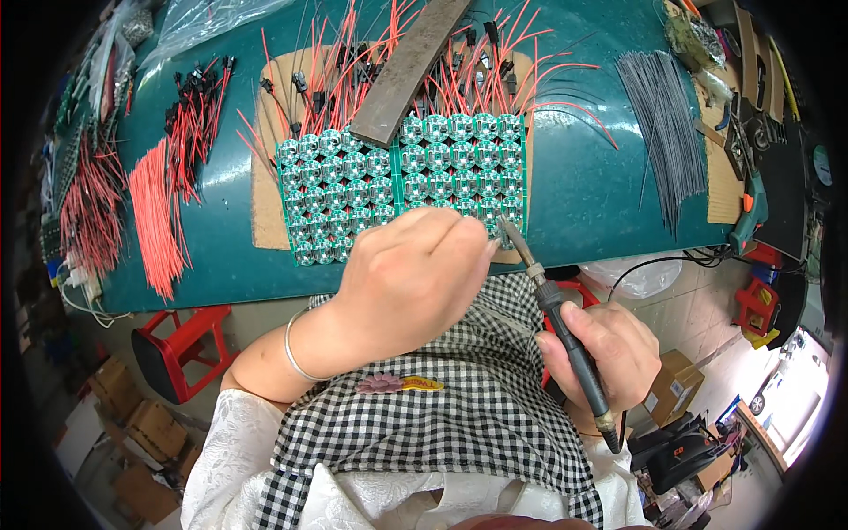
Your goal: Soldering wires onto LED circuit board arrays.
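Note:
My right hand (614, 349) is wrapped round the dark handle of a soldering iron (565, 322). The iron's tip meets the lower right corner of a green panel of small round circuit boards (464, 157). Close beside that tip, my left hand (415, 274) is closed in a pinch; what its fingers hold is hidden. A second such panel (331, 168) lies at its left, partly under the left hand. Red and black wires with black connectors (442, 79) spread out behind both panels. A flat metal bar (411, 75) lies slantwise across the wires and the panels' upper edge.
The panels lie on cardboard (267, 216) on a green table (574, 212). Bundled red wires (157, 216) and connector leads (193, 124) lie left, dark grey wires (662, 132) right. A green-handled tool (749, 212) sits at the right edge. Red stools (190, 349) stand below.

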